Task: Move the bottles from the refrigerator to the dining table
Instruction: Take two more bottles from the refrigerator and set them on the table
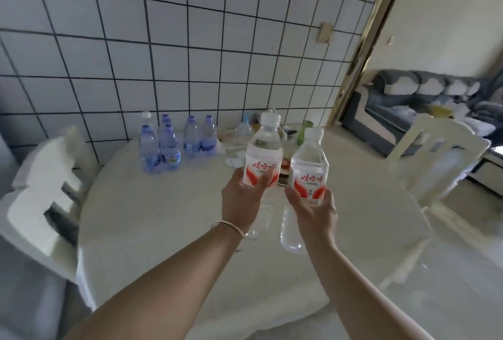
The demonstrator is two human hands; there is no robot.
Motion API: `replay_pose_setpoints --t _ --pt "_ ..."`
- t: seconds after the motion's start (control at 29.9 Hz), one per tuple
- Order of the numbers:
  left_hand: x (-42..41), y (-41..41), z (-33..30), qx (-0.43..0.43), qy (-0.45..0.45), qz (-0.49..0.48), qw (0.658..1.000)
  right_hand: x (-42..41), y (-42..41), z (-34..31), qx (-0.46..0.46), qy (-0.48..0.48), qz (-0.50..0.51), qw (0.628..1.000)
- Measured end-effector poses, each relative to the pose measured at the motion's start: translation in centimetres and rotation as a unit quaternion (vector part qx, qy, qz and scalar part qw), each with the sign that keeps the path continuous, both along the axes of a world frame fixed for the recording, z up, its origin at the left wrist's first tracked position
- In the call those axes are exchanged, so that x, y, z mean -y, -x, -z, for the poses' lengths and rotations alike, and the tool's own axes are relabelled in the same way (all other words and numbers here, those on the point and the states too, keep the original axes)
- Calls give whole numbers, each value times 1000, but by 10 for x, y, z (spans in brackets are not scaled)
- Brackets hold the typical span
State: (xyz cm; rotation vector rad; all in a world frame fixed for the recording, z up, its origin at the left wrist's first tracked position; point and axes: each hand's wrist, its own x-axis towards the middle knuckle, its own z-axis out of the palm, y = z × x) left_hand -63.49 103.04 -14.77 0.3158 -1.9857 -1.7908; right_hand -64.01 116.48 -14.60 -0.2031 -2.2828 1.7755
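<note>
Fingers of the left hand (241, 198) and right hand (315, 210) wrap one bottle (263, 157) each, seemingly above the table (163, 217).

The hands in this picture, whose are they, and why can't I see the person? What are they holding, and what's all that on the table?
The camera sits on the person's head and looks down and forward, so you see only their two arms reaching out, as if through their eyes. There is just this one picture, from that one spot.

The left hand holds a clear water bottle with a red and white label. The right hand holds a second bottle just like it. Both are held up above a round pale dining table, not set down yet.

At the table's far side, by the tiled wall, stands a group of blue bottles. Beside them lie small things too blurry to name. White chairs stand around the table.
</note>
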Motion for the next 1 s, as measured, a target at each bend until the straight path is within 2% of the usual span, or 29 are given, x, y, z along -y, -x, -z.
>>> replay_pose_setpoints --t 0.2,0.44,0.64,0.84,1.0 --pt "39 65 11 2 3 -55 998 39 82 6 16 11 -75 997" --pt "104 144 44 0 -35 -45 998 106 170 26 43 1 -141 989" --pt "165 216 86 32 -3 -57 998 164 254 66 98 -1 -199 975" --pt "210 270 130 65 -23 -25 997 205 307 100 106 -16 -177 978" --pt "235 311 154 41 -9 -20 999 231 345 119 113 -36 -174 978"
